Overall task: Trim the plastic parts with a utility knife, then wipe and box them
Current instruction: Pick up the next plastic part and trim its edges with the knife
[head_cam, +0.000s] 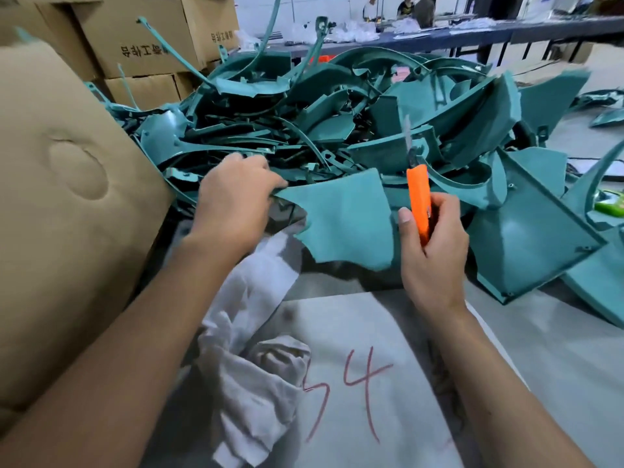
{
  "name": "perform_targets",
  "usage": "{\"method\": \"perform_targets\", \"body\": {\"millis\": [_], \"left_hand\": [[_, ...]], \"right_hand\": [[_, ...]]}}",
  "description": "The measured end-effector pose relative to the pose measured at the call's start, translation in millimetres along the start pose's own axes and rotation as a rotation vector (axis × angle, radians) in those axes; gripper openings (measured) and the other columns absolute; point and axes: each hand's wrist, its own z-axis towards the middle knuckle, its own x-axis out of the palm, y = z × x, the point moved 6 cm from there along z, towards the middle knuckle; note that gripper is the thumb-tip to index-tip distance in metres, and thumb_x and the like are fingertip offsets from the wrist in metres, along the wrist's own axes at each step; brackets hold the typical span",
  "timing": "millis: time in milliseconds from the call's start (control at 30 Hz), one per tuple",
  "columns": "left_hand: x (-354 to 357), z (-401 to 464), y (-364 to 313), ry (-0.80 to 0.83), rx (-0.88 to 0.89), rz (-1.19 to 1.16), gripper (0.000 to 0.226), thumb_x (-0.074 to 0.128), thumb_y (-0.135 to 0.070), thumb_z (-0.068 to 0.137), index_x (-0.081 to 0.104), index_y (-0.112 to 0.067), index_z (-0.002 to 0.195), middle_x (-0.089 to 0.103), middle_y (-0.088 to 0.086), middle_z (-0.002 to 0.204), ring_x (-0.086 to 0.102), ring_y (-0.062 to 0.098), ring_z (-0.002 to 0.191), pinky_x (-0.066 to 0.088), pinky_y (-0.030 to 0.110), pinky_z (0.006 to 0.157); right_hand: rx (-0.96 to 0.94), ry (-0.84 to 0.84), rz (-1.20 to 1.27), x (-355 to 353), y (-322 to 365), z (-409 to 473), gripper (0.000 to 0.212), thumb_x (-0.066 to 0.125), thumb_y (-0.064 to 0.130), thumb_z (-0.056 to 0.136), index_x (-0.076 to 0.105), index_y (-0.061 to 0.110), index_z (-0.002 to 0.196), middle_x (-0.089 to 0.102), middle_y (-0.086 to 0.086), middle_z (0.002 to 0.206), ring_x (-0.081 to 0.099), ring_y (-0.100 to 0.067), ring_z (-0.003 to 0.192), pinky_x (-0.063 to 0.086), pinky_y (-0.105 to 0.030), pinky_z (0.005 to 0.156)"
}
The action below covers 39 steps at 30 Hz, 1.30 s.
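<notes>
My left hand [233, 201] pinches the left tip of a flat teal plastic part [347, 221] and holds it above the table's near side. To the right of that part, my right hand [434, 244] grips an orange utility knife [418, 201] upright, its blade out and pointing up. Behind both hands lies a big heap of teal plastic parts [331, 116]. A crumpled white rag [256, 359] lies under my left forearm.
A brown cardboard box flap [67, 204] stands close on the left. Stacked cartons [145, 38] fill the back left. A grey sheet marked "54" [364, 393] covers the table in front of me. More teal panels [533, 241] lie at right. People stand at a far bench [472, 28].
</notes>
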Motion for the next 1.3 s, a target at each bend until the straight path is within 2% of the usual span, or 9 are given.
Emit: {"method": "perform_targets", "body": {"millis": [167, 333, 467, 567, 767, 1000, 1067, 1167, 1300], "left_hand": [[-2.6, -36.8, 45.4, -0.079, -0.166, -0.195, 0.028, 0.068, -0.02, 0.096, 0.075, -0.022, 0.123, 0.068, 0.005, 0.103, 0.062, 0.035, 0.098, 0.051, 0.043, 0.081], [9.1, -71.0, 32.2, -0.241, -0.231, -0.516, 0.019, 0.06, -0.016, 0.096, 0.072, -0.003, 0.102, 0.068, 0.012, 0.091, 0.061, 0.035, 0.083, 0.049, 0.047, 0.071], [14.7, -85.5, 31.1, -0.393, -0.265, -0.544, 0.014, 0.059, -0.012, 0.096, 0.068, -0.002, 0.096, 0.065, 0.011, 0.09, 0.059, 0.032, 0.083, 0.046, 0.044, 0.069], [24.9, -97.3, 48.9, -0.471, -0.357, -0.619, 0.016, 0.058, -0.015, 0.096, 0.07, -0.006, 0.1, 0.068, 0.01, 0.093, 0.06, 0.027, 0.085, 0.047, 0.041, 0.072], [58.9, -114.8, 89.9, -0.48, -0.55, -0.772, 0.022, 0.057, -0.019, 0.092, 0.07, -0.002, 0.093, 0.07, 0.014, 0.085, 0.062, 0.035, 0.079, 0.052, 0.048, 0.072], [66.6, -114.9, 88.6, -0.477, -0.57, -0.894, 0.032, 0.06, -0.015, 0.09, 0.071, -0.009, 0.119, 0.074, 0.01, 0.092, 0.068, 0.032, 0.083, 0.056, 0.041, 0.074], [66.7, -115.3, 88.8, -0.488, -0.589, -0.924, 0.04, 0.06, -0.014, 0.089, 0.068, -0.009, 0.128, 0.073, 0.01, 0.091, 0.067, 0.028, 0.079, 0.054, 0.035, 0.07], [66.0, -113.5, 87.2, -0.483, -0.582, -0.93, 0.04, 0.059, -0.015, 0.089, 0.07, -0.012, 0.127, 0.073, 0.009, 0.089, 0.067, 0.03, 0.077, 0.054, 0.033, 0.068], [63.7, -110.1, 77.9, -0.445, -0.552, -0.99, 0.041, 0.06, -0.013, 0.09, 0.067, -0.027, 0.128, 0.073, -0.005, 0.096, 0.07, 0.031, 0.087, 0.056, 0.039, 0.079]], "right_hand": [[0.118, 0.032, 0.169, 14.1, 9.2, -12.1, 0.013, 0.054, 0.011, 0.105, 0.045, 0.004, 0.097, 0.048, -0.011, 0.074, 0.047, -0.024, 0.063, 0.039, -0.043, 0.058], [0.374, 0.403, 0.434, 53.0, 16.5, -38.8, 0.008, 0.071, 0.016, 0.098, 0.065, 0.013, 0.093, 0.067, 0.016, 0.067, 0.063, 0.005, 0.06, 0.047, -0.006, 0.055], [-0.149, 0.778, 0.011, 78.0, 37.9, -54.9, 0.034, 0.08, 0.031, 0.088, 0.072, 0.022, 0.12, 0.066, 0.011, 0.124, 0.067, -0.013, 0.111, 0.056, -0.035, 0.094], [-0.289, 0.881, -0.026, 108.6, 42.0, -69.9, 0.053, 0.084, 0.025, 0.086, 0.066, 0.025, 0.136, 0.06, 0.005, 0.143, 0.058, -0.016, 0.129, 0.047, -0.032, 0.107], [0.471, 0.669, 0.271, 138.7, 6.8, -39.1, 0.023, 0.082, 0.019, 0.088, 0.069, 0.022, 0.106, 0.06, 0.018, 0.057, 0.052, 0.004, 0.048, 0.042, -0.022, 0.051], [0.307, 0.874, -0.084, 159.8, 11.3, -34.1, 0.039, 0.093, 0.012, 0.074, 0.069, 0.013, 0.105, 0.076, -0.001, 0.084, 0.072, -0.019, 0.074, 0.062, -0.038, 0.075], [0.366, 0.916, 0.03, 146.9, 11.6, -30.1, 0.034, 0.09, 0.004, 0.076, 0.07, 0.009, 0.104, 0.077, -0.008, 0.08, 0.069, -0.018, 0.061, 0.06, -0.037, 0.062], [0.482, 1.192, 0.356, 114.9, 13.3, -30.4, 0.03, 0.085, -0.004, 0.078, 0.074, 0.009, 0.103, 0.067, -0.014, 0.074, 0.05, -0.015, 0.043, 0.04, -0.022, 0.04], [0.482, 1.737, 0.319, 64.5, 9.2, -57.1, 0.019, 0.076, 0.004, 0.084, 0.077, 0.01, 0.102, 0.067, -0.002, 0.062, 0.048, -0.01, 0.042, 0.036, -0.019, 0.039]]}}
